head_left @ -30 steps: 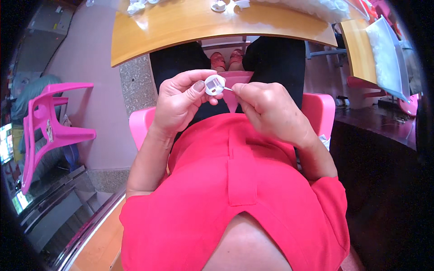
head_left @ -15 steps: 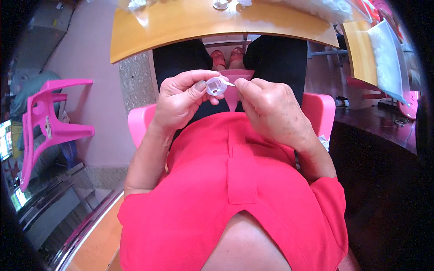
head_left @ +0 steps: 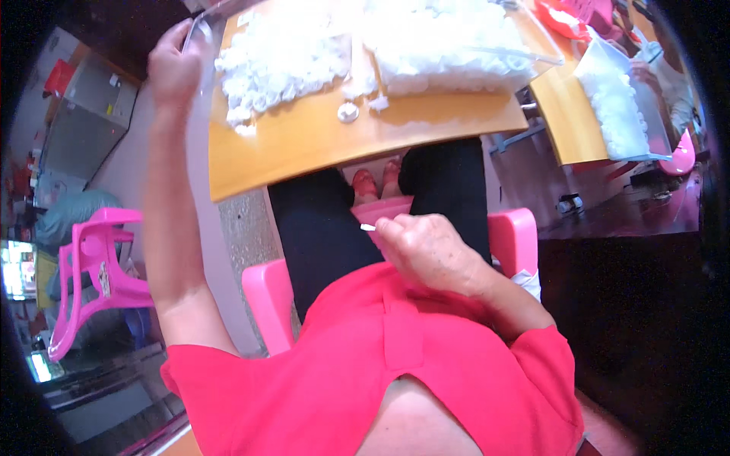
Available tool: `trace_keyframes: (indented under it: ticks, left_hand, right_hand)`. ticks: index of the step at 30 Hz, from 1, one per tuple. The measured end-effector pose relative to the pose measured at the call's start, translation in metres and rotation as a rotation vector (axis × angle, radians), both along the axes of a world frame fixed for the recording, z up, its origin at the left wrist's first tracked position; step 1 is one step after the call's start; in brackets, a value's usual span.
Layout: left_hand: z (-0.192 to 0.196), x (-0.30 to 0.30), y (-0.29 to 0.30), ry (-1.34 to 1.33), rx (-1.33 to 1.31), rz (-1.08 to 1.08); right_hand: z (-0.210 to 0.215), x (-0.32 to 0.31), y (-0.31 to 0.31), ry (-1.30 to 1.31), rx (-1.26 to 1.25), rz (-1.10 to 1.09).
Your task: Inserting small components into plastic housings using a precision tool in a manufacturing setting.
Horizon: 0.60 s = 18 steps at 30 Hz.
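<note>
My left hand (head_left: pixel 176 67) is stretched out to the far left, beside the clear edge of a plastic container (head_left: pixel 204 39) past the table's left side. It is smeared by motion, and whatever its fingers hold cannot be made out. Above my lap, my right hand (head_left: pixel 426 247) is closed around a small slim tool with a white tip (head_left: pixel 368 227); the rest of it is hidden in the fist. On the wooden table (head_left: pixel 304 148) lie a heap of small white plastic pieces (head_left: pixel 285 64) and one round white piece (head_left: pixel 347 112).
A clear bag or bin of white pieces (head_left: pixel 449 68) covers the table's back right. Another container of white pieces (head_left: pixel 617 102) stands on a second table, with another person's hand (head_left: pixel 646 78) beside it. A pink plastic chair (head_left: pixel 103 266) is at my left.
My left hand has swung from my lap to the far left; the round clear-white piece it held is no longer visible. My right hand stays over my lap with the tool. More of the table shows.
</note>
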State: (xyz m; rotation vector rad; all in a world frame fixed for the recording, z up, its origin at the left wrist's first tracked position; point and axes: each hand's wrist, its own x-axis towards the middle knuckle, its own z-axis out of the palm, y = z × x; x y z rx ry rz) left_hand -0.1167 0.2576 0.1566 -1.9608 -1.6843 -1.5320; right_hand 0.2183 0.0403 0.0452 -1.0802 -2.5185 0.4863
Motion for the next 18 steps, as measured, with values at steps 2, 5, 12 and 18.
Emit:
trace_keyframes:
  ticks: [2,5,12,18]
  left_hand:
    - [-0.030,0.033,0.001,0.439,0.363,0.043]
    - [-0.091,0.104,-0.039,0.211,0.189,-0.371]
    - [-0.159,0.156,-0.055,0.301,-0.061,-0.404]
    - [-0.169,0.140,-0.060,0.261,-0.069,-0.407]
  right_hand:
    - [-0.002,0.004,0.010,-0.058,0.003,0.022]
    - [-0.010,0.005,0.019,-0.090,-0.099,-0.018]
    - [-0.012,0.014,0.015,-0.105,-0.118,-0.029]
    - [-0.002,0.007,0.005,-0.087,-0.184,-0.043]
